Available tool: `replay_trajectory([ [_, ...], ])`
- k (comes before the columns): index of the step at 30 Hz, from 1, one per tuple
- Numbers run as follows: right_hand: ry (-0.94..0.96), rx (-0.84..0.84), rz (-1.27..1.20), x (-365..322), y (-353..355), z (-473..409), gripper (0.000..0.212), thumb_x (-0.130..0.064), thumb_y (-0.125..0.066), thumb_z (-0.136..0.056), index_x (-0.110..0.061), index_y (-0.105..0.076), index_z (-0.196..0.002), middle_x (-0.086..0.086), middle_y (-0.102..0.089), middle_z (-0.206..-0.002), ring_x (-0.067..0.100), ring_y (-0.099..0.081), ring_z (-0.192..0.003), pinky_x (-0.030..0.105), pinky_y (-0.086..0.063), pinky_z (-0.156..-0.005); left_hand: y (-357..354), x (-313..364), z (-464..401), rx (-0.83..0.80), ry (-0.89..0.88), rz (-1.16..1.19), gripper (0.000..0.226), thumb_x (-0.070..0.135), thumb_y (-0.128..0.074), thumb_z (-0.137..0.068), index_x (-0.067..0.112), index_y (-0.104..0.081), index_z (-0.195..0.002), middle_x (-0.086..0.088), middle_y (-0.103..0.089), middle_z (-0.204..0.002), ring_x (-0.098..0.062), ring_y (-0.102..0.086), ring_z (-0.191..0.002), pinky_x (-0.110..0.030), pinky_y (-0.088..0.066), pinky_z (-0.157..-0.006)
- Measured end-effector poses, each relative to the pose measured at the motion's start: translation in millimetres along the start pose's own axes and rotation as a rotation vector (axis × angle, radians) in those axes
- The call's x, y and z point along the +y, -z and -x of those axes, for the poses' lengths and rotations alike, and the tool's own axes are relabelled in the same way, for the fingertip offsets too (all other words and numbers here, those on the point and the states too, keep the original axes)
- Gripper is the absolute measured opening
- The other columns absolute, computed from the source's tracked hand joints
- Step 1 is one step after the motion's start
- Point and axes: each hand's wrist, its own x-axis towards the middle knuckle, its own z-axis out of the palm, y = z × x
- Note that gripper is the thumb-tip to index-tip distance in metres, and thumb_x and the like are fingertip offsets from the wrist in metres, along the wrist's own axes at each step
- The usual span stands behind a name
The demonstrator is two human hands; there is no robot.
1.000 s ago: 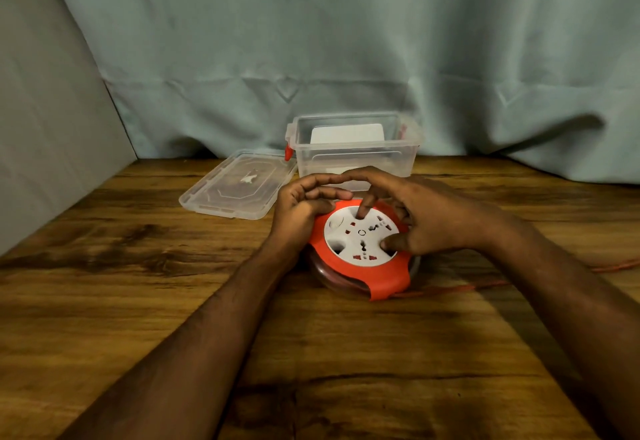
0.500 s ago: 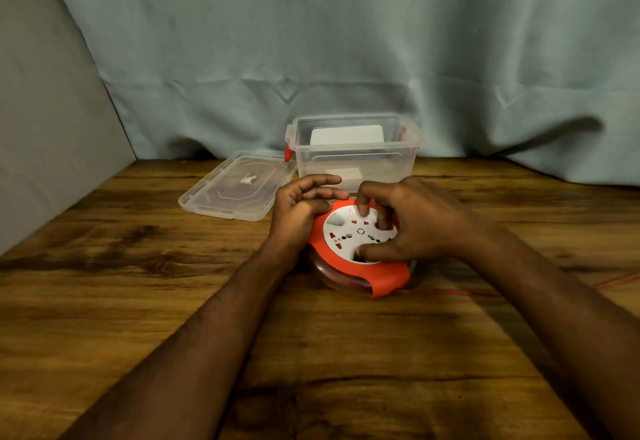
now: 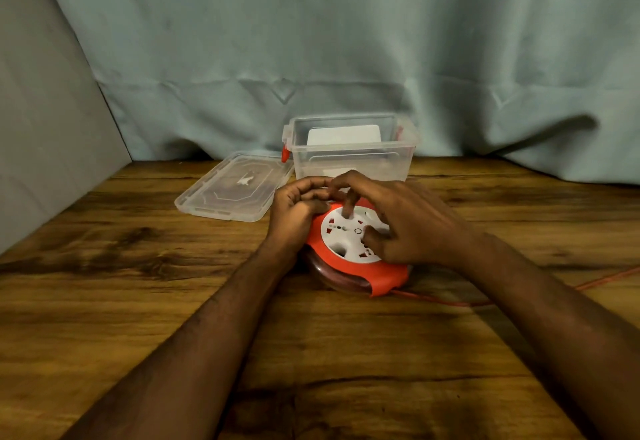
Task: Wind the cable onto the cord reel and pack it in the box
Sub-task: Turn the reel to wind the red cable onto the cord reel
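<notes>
Turned further since the earlier frame, the cord reel (image 3: 353,249) sits mid-frame on the surface, left hand (image 3: 294,211) curled against its left rim, right hand (image 3: 405,221) fingers spread on its white face, cable (image 3: 446,299) trailing right.

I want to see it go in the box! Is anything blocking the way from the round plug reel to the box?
Nothing visible blocks it. The box stands open right behind the cord reel, its lid lying off to the left. But the cable trails across the table, not fully wound.
</notes>
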Motion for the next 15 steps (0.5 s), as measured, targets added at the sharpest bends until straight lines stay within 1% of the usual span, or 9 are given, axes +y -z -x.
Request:
replay_trajectory([
  [1, -0.002, -0.049, 0.001, 0.8, 1.7, -0.2, 0.080, -0.018, -0.073, -0.073, -0.040, -0.039, -0.143, -0.023, -0.065, -0.114, -0.001, -0.051, -0.065, 0.023, -0.037, -0.054, -0.2, 0.0, 0.4, 0.002, -0.002, -0.002, 0.039, -0.015, -0.053, -0.083, 0.001, -0.069, -0.115, -0.016, -0.078, -0.099, -0.029, -0.076, -0.091, -0.041, -0.062, -0.080],
  [3, -0.025, -0.126, 0.016, 4.1, 3.6, -0.6, 0.096, -0.014, -0.074, -0.073, -0.046, -0.029, -0.151, -0.024, -0.065, -0.124, -0.004, -0.050, -0.067, 0.021, -0.036, -0.054, -0.1, 0.4, 0.8, 0.002, -0.005, -0.004, 0.039, -0.015, -0.054, -0.083, 0.001, -0.069, -0.116, -0.017, -0.078, -0.100, -0.031, -0.076, -0.092, -0.042, -0.062, -0.080],
  [5, -0.061, -0.168, 0.007, 7.7, 5.5, -0.3, 0.105, -0.015, -0.075, -0.078, -0.055, -0.013, -0.153, -0.026, -0.064, -0.132, -0.001, -0.054, -0.075, 0.019, -0.038, -0.055, 0.4, 0.3, 0.0, -0.005, -0.010, -0.001, 0.041, -0.016, -0.053, -0.083, 0.001, -0.069, -0.116, -0.019, -0.077, -0.101, -0.033, -0.075, -0.095, -0.044, -0.062, -0.084],
  [7, -0.083, -0.197, -0.032, 11.4, 6.8, 0.4, 0.112, -0.017, -0.076, -0.081, -0.060, -0.001, -0.153, -0.028, -0.062, -0.136, 0.000, -0.055, -0.087, 0.019, -0.042, -0.057, 0.6, 0.4, -0.8, -0.011, -0.011, -0.003, 0.041, -0.016, -0.052, -0.084, 0.003, -0.070, -0.116, -0.019, -0.077, -0.100, -0.033, -0.075, -0.096, -0.045, -0.061, -0.087],
  [9, -0.092, -0.217, -0.092, 13.3, 8.8, 0.7, 0.116, -0.016, -0.077, -0.083, -0.060, 0.003, -0.154, -0.027, -0.061, -0.138, 0.002, -0.059, -0.095, 0.022, -0.051, -0.061, 0.2, 0.8, -0.8, -0.014, -0.012, -0.008, 0.042, -0.016, -0.052, -0.084, 0.005, -0.070, -0.115, -0.017, -0.078, -0.100, -0.032, -0.075, -0.096, -0.046, -0.060, -0.087],
  [11, -0.096, -0.231, -0.126, 12.8, 11.8, 1.0, 0.118, -0.016, -0.078, -0.084, -0.060, 0.005, -0.155, -0.025, -0.061, -0.140, 0.004, -0.062, -0.098, 0.030, -0.060, -0.068, 0.0, 0.5, -0.5, -0.013, -0.016, -0.013, 0.042, -0.016, -0.052, -0.084, 0.005, -0.070, -0.116, -0.016, -0.078, -0.100, -0.031, -0.075, -0.096, -0.045, -0.060, -0.087],
  [13, -0.090, -0.229, -0.128, 11.8, 14.3, 1.6, 0.117, -0.017, -0.079, -0.084, -0.060, 0.003, -0.156, -0.024, -0.061, -0.138, 0.004, -0.062, -0.100, 0.036, -0.062, -0.075, 0.1, 0.2, -0.2, -0.009, -0.018, -0.014, 0.042, -0.016, -0.051, -0.084, 0.006, -0.070, -0.115, -0.016, -0.078, -0.099, -0.031, -0.075, -0.096, -0.045, -0.060, -0.087],
  [15, -0.090, -0.217, -0.119, 12.0, 15.0, 2.1, 0.117, -0.021, -0.081, -0.083, -0.060, 0.002, -0.156, -0.024, -0.062, -0.136, 0.008, -0.063, -0.107, 0.039, -0.062, -0.079, 0.5, 0.0, -0.7, -0.003, -0.021, -0.016, 0.043, -0.016, -0.051, -0.083, 0.004, -0.070, -0.116, -0.017, -0.078, -0.100, -0.031, -0.075, -0.096, -0.045, -0.061, -0.087],
])
